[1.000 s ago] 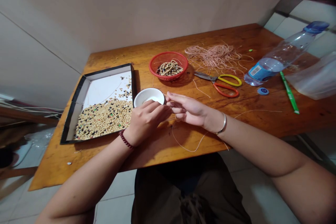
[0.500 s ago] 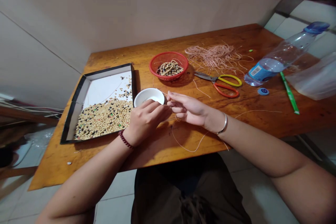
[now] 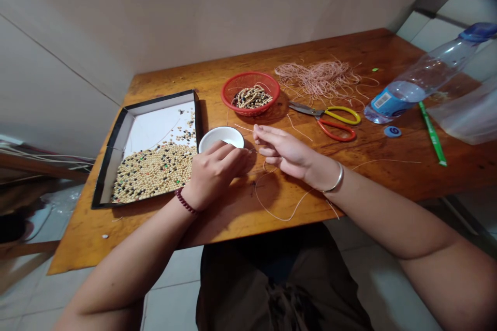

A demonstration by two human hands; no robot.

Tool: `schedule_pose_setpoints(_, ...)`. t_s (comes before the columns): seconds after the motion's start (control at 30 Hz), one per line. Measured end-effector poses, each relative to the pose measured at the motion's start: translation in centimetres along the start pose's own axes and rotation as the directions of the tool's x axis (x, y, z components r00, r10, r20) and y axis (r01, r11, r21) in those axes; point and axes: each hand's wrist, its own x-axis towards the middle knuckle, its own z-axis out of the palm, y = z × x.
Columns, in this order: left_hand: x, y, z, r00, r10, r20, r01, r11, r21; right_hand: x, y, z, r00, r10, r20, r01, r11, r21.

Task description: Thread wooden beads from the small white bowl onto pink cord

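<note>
Cord (image 3: 246, 129): pinched by right hand (image 3: 286, 154), free end near white bowl (image 3: 223, 133), in from worktop's (image 3: 240, 220) front edge
Left hand (image 3: 215, 168): fingers bunched, can't tell what's gripped
Free end: I'd pinch close so it won't flop

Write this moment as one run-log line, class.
left hand: by white bowl | right hand: pinching thin cord | beads: in black-rimmed tray | scissors: on wooden table
</note>
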Motion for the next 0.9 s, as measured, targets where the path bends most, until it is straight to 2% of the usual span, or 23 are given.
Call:
schedule_pose_setpoints(0.13,0.0,-0.2,0.1,1.000,-0.021,-0.018,0.022,0.999,0.023,0.1,0.0,0.2,0.990,-0.096,-0.101,0.081,0.986,-0.146)
schedule_pose_setpoints(0.23,0.0,-0.3,0.2,0.999,-0.031,0.008,0.031,0.999,0.016,0.2,0.1,0.3,0.983,-0.127,-0.132,0.101,0.978,-0.184)
schedule_pose_setpoints(0.37,-0.1,-0.3,0.3,0.998,-0.051,0.030,0.050,0.999,0.006,0.4,0.1,0.0,0.988,-0.091,-0.122,0.076,0.989,-0.124)
schedule_pose_setpoints(0.6,-0.1,-0.4,0.2,0.998,-0.042,0.046,0.039,0.997,0.060,0.8,-0.4,-1.0,0.999,-0.045,0.003,0.045,0.999,0.027)
schedule_pose_setpoints(0.7,0.1,-0.3,0.0,0.998,-0.041,0.051,0.035,0.994,0.106,0.7,-0.7,-0.8,0.998,-0.054,0.026,0.055,0.997,-0.047)
schedule_pose_setpoints(0.9,0.4,-0.2,-0.5,0.998,-0.063,0.017,0.059,0.980,0.192,0.9,-0.7,-0.3,0.973,-0.219,-0.067,0.183,0.921,-0.345)
